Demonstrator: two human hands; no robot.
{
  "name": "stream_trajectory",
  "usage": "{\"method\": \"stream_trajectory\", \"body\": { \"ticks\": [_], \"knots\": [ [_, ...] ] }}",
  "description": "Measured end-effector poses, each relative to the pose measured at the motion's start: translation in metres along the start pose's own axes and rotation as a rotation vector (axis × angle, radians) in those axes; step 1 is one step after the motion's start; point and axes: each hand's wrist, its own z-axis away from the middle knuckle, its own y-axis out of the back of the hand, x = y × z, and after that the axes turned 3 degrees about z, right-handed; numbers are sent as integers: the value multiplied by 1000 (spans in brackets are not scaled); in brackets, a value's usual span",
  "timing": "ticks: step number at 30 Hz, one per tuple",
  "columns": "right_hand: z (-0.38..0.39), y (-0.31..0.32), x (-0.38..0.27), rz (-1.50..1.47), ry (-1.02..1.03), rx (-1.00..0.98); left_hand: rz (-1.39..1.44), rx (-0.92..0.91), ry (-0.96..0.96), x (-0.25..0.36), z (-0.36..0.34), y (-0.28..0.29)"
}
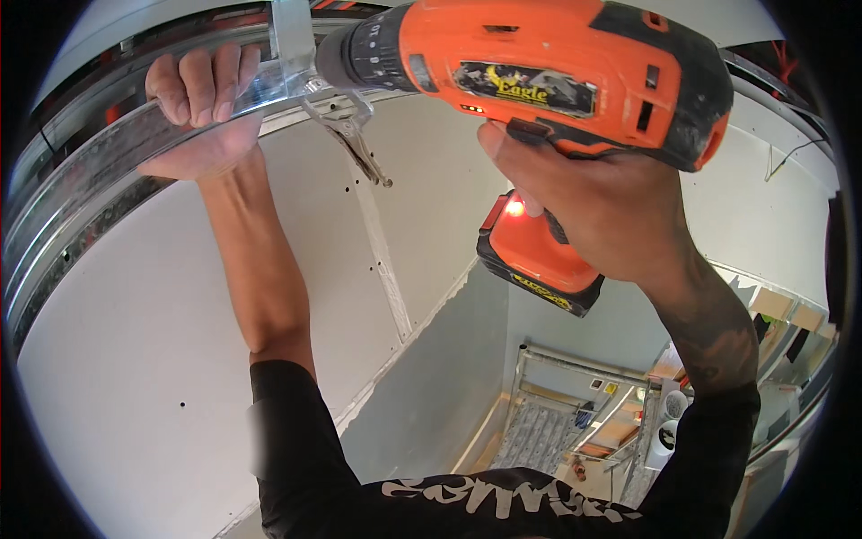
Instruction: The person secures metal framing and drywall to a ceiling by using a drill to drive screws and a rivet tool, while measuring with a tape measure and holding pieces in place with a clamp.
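Observation:
My right hand (pixel 615 207) is wrapped round the handle of an orange and black cordless drill (pixel 548 54). A light glows red beside its battery, and its chuck points left at a metal joint; the bit's tip is hidden. My left hand (pixel 208 151) grips a long, curving silver metal channel (pixel 94 166), fingers over its upper edge and palm below. An upright metal stud (pixel 294 40) meets the channel just right of that hand. Locking pliers (pixel 352 135) hang at this joint, directly under the drill's chuck, and seem clamped to the metal.
White board panels (pixel 162 323) with a seam and several small dark holes spread below the channel. Lower down is a grey wall (pixel 431 377). Far below stands a metal scaffold frame (pixel 584 364) among boards and round containers. A thin wire (pixel 790 157) hangs at the right.

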Motion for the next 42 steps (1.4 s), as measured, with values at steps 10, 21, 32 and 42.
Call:
{"method": "stream_trajectory", "body": {
  "ticks": [10, 21, 32, 42],
  "knots": [
    [3, -2, -5, 209, 112, -9, 5, -17, -12, -1, -4, -7],
    [-16, 9, -35, 106, -365, -291, 13, 21, 0, -2, -3, -8],
    [-10, -7, -30, -351, -192, 154, 48, 35, 35, 4, -1, -3],
    [-12, -3, -33, -214, -127, 95, 9, 35, 34, 3, -2, -3]
  ]
}}
